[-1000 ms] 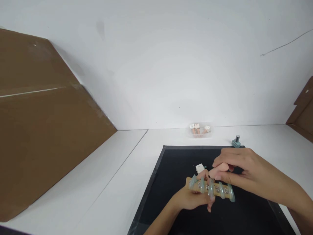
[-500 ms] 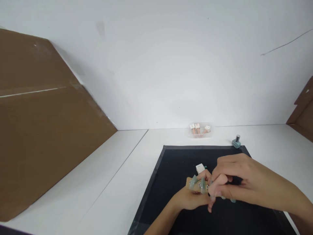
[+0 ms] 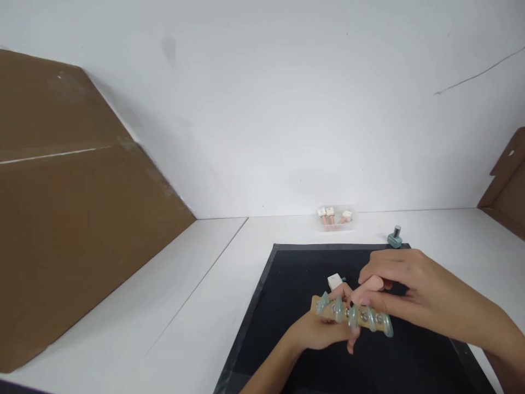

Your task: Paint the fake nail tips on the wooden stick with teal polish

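Observation:
My left hand (image 3: 322, 334) grips a tan bar (image 3: 353, 314) fitted with several pale green clips and silver screw heads, held just above the black mat (image 3: 287, 306). My right hand (image 3: 404, 295) hovers over the bar's middle, fingers curled and pinched together; what they pinch is too small to make out. A small white block (image 3: 335, 282) lies on the mat just behind the bar.
A clear tray (image 3: 336, 219) with small white-capped copper parts sits at the back by the wall. A small teal holder with a metal cylinder (image 3: 394, 238) stands at the mat's far right corner. Brown cardboard panels (image 3: 74, 208) flank the white table.
My right hand dipped down onto the bar half a second ago, covering its right half, and has lifted back up so the clips show again. The left hand kept its hold.

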Demonstrator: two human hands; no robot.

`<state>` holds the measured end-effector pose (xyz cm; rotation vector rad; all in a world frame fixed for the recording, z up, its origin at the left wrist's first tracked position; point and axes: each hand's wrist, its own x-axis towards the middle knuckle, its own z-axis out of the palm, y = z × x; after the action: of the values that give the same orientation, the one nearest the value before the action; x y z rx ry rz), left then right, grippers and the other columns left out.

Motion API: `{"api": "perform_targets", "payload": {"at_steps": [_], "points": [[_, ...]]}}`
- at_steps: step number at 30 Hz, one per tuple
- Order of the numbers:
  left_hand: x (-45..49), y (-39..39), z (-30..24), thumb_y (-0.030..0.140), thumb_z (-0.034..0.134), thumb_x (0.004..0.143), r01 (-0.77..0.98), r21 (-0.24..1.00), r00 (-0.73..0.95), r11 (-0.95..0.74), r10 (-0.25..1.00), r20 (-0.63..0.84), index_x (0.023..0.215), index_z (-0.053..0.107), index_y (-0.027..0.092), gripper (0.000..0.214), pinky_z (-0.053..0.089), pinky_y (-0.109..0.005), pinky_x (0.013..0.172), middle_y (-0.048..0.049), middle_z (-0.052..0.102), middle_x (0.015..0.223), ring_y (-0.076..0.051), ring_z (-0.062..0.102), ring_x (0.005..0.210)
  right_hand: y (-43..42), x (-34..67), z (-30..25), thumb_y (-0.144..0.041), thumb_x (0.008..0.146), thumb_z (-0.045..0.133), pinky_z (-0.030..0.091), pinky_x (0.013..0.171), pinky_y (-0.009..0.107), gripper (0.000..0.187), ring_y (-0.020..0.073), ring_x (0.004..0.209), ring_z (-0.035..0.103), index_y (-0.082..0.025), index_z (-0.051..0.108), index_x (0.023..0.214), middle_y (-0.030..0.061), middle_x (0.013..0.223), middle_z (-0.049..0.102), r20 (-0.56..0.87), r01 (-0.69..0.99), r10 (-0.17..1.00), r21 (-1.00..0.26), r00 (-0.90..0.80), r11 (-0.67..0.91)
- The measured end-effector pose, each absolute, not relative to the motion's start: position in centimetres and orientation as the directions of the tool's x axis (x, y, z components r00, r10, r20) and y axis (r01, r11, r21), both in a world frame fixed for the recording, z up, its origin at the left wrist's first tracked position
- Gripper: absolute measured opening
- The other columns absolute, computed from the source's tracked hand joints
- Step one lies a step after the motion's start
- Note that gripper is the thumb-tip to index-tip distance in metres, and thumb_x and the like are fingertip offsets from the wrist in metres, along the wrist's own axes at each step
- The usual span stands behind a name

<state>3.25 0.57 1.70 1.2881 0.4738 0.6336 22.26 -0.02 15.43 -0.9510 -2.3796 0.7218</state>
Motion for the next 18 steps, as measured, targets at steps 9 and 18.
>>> {"api": "perform_targets", "payload": {"at_steps": [9, 18], "points": [[3.15, 0.43, 1.82, 0.041, 0.069, 0.072, -0.194, 0.965, 0.743, 0.177, 0.668, 0.027, 0.083, 0.036, 0.019, 0.042, 0.041, -0.019, 0.049, 0.0075, 0.054, 0.057, -0.006, 0.052, 0.046, 0.03, 22.24, 15.62, -0.03, 0.089, 0.055, 0.037, 0.049, 0.02, 0.025, 0.0091, 0.054, 0.05, -0.019, 0.057, 0.067, -0.0021, 0.064, 0.055, 0.236, 0.457, 0.712, -0.625, -0.661, 0.632], [3.18, 0.46, 2.01, 0.041, 0.069, 0.073, -0.204, 0.963, 0.75, 0.178, 0.661, 0.037, 0.083, 0.036, 0.019, 0.041, 0.043, -0.019, 0.05, 0.0071, 0.055, 0.058, -0.006, 0.053, 0.047, -0.08, 22.22, 15.81, -0.026, 0.087, 0.057, 0.038, 0.051, 0.019, 0.024, 0.0081, 0.056, 0.051, -0.019, 0.056, 0.065, -0.0033, 0.065, 0.056, 0.194, 0.44, 0.698, -0.654, -0.689, 0.615]]}}
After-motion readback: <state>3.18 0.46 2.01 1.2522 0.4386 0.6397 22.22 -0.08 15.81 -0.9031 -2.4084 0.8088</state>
